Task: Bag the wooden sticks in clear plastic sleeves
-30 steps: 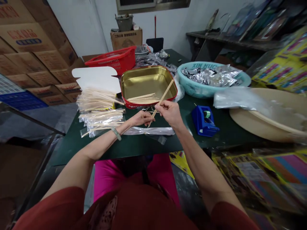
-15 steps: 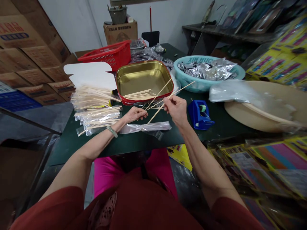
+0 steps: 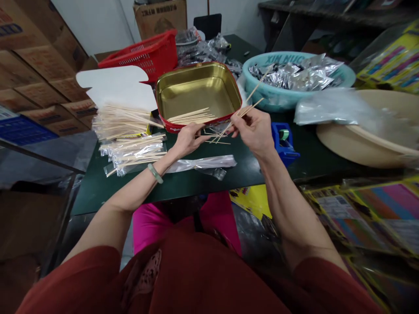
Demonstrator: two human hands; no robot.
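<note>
My right hand (image 3: 253,130) is closed on a few thin wooden sticks (image 3: 257,90), which cross and slant up from the fingers. My left hand (image 3: 189,140), with a pale green bangle on its wrist, is at the front of a red-rimmed gold tin (image 3: 196,89); its thumb and forefinger are apart. Between the hands, several loose sticks (image 3: 220,142) lie crossed on the dark green table, close to the left thumb. More sticks (image 3: 190,117) rest inside the tin. Nearer me lies a flat stack of clear plastic sleeves (image 3: 209,162).
Bagged sticks (image 3: 131,150) are piled at left before an opened white box flap (image 3: 114,85). A blue tape dispenser (image 3: 284,141) stands right of my hand. Behind are a red basket (image 3: 140,54), a turquoise basin (image 3: 278,98) of silver packets and a beige basin (image 3: 347,144).
My left hand has moved forward and up to the tin's front edge, its fingers parting. My right hand has shifted right with its sticks, away from the plastic sleeves. The view has tilted down.
</note>
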